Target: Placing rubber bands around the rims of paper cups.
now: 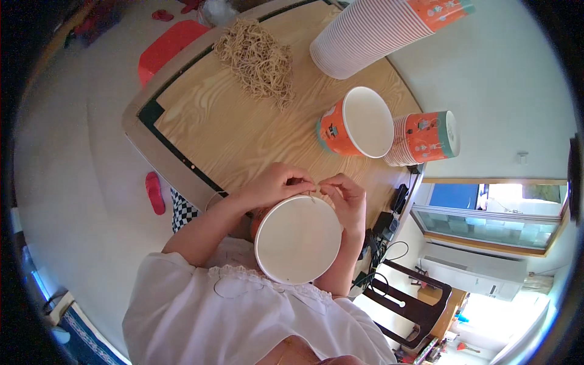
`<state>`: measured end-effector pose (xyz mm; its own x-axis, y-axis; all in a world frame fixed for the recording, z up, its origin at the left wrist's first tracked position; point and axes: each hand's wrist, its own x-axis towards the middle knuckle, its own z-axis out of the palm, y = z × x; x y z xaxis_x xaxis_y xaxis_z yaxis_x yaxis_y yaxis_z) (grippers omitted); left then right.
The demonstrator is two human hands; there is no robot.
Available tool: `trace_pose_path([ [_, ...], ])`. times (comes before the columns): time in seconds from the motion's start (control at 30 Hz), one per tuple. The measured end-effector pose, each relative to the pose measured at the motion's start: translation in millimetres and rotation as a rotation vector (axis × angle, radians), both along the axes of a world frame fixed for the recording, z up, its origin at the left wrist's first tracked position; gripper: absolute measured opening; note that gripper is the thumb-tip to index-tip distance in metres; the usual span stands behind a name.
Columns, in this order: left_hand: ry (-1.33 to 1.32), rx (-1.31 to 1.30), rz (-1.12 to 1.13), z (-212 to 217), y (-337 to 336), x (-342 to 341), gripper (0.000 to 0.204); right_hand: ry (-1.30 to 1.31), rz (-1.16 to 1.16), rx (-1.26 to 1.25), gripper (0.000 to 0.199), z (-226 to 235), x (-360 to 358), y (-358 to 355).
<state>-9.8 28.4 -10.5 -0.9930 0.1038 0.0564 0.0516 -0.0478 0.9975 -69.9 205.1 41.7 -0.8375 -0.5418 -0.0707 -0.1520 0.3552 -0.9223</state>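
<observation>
A white-lined paper bucket (298, 243) is close against my body, its open mouth facing up. At its far rim, my left hand (281, 182) and my right hand (345, 199) meet with fingertips pinched. A short piece of thin tan string (312, 197) shows between them at the rim, and each hand is closed on it. Further off on the table lies a loose heap of tan string (258, 61). To its right stands an orange and green paper bucket (367, 121) with its white inside showing.
A tall stack of paper buckets (377, 33) lies tilted at the far right of the wooden table (207, 128). A shorter upside-down stack (424, 138) is beside the single bucket. Black cables and adapters (384, 225) crowd the right edge, near a dark chair (420, 304). A red stool (170, 52) stands left.
</observation>
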Motion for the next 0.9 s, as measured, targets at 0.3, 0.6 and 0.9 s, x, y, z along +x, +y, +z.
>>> trace_pose_path([
  [0.3,0.026,0.046,0.016,-5.7,-3.0,0.5,0.017,0.033,0.028,0.136,0.023,-9.0,-1.5,0.7],
  [0.6,-0.014,0.448,-0.180,-12.9,-33.9,5.7,0.010,-0.332,0.008,-0.430,0.015,-30.5,6.0,-14.0],
  [0.9,0.319,-0.041,-0.185,-0.7,-40.6,-0.5,0.016,-0.289,0.012,-0.142,0.006,-36.5,-0.4,-18.9],
])
